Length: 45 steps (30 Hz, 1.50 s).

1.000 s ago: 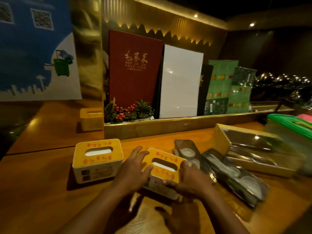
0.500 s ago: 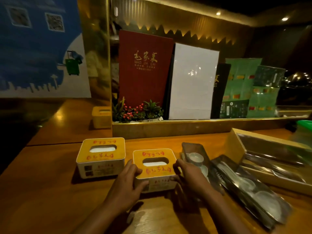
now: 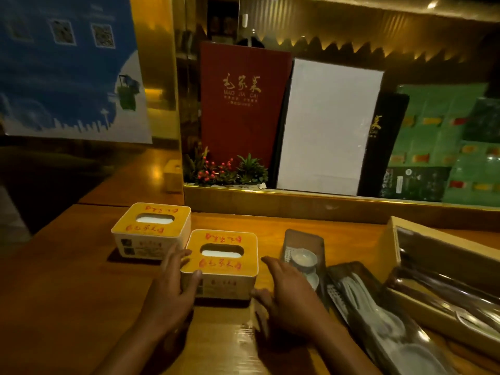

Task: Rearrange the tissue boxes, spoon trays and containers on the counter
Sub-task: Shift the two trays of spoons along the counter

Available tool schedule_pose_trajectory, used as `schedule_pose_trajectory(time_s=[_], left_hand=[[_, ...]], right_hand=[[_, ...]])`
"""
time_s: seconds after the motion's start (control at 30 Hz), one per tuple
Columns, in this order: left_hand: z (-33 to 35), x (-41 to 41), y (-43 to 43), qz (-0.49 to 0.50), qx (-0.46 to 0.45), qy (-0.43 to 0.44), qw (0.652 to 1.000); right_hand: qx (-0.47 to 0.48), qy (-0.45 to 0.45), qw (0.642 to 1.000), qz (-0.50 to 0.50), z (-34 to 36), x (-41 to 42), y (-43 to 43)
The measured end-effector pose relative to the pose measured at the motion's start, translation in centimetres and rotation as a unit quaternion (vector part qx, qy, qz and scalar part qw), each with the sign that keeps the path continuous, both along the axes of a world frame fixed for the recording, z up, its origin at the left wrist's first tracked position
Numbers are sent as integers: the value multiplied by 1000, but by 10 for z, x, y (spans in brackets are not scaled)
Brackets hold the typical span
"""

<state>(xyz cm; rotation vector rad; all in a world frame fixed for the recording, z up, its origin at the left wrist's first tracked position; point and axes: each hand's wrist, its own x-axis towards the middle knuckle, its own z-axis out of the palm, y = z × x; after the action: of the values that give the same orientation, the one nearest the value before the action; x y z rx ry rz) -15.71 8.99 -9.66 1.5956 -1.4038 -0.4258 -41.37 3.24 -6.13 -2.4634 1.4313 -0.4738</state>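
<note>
Two yellow-topped tissue boxes stand on the wooden counter (image 3: 67, 307). The far tissue box (image 3: 151, 228) is at the left, and the near tissue box (image 3: 220, 262) sits at its front right corner, almost touching it. My left hand (image 3: 170, 290) holds the near box's left side, thumb on its front edge. My right hand (image 3: 286, 290) lies just right of that box with fingers spread, the thumb by its front right corner. A dark spoon tray (image 3: 303, 255) with white spoons lies to the right, and a second spoon tray (image 3: 378, 318) lies angled beside it.
A wooden cutlery box (image 3: 389, 239) stands at the right edge. A raised ledge (image 3: 297, 204) behind carries a red menu (image 3: 243, 104), a white board (image 3: 324, 125) and a small plant (image 3: 227, 171). A small yellow container (image 3: 173, 174) sits on the far counter at the left.
The near tissue box has been turned square and slid back to the left, next to the far box. My right hand has loosened from its side.
</note>
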Motion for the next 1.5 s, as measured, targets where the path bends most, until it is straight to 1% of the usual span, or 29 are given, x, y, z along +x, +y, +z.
schedule_pose_trajectory(time_s=[0.1,0.17,0.27,0.3,0.37,0.43,0.53,0.6,0.7,0.83,1.0,1.07,1.13,1.17,1.27,1.33,1.4,1.5], left_hand=[[-4,-28,6,69,-46,-73,994],[-2,-53,12,87,-80,-112,987],[3,-91,20,66,-134,-181,972],[3,-101,19,54,-141,-187,971],[3,-118,20,4,-104,-154,983],[-2,-131,21,-71,-30,-138,987],[-14,-144,21,-135,68,-187,971],[-18,-148,23,-146,95,-193,966],[-20,-150,24,-149,109,-197,963],[-14,-152,22,-140,139,-206,958],[-20,-153,20,-137,145,-218,955],[-25,-154,20,-138,145,-218,955],[-27,-155,22,-133,143,-214,957],[-26,-157,24,-129,139,-215,958],[-20,-172,30,-121,90,-211,966],[-13,-188,31,-134,46,-192,971],[-8,-205,31,-170,17,-184,968],[-5,-230,33,-210,-1,-181,961]], right_hand=[[-19,36,996,-85,3,-41,9],[-3,71,989,-127,2,-66,16],[47,110,986,-116,-2,-83,24],[59,109,987,-104,-3,-84,25],[68,101,989,-87,-7,-85,25],[62,101,990,-74,-14,-85,21],[53,119,990,-51,-22,-87,11],[65,132,989,-34,-26,-88,2],[77,140,987,-16,-28,-88,-10],[83,148,985,-25,-33,-82,-14],[104,130,985,-35,-31,-81,-4],[111,82,990,-32,-21,-90,9],[98,24,994,-41,-8,-108,23],[86,10,995,-53,-1,-120,28],[59,-3,992,-110,15,-166,42],[52,8,988,-144,20,-195,49],[88,15,980,-175,20,-220,58],[173,22,969,-173,16,-251,77]])
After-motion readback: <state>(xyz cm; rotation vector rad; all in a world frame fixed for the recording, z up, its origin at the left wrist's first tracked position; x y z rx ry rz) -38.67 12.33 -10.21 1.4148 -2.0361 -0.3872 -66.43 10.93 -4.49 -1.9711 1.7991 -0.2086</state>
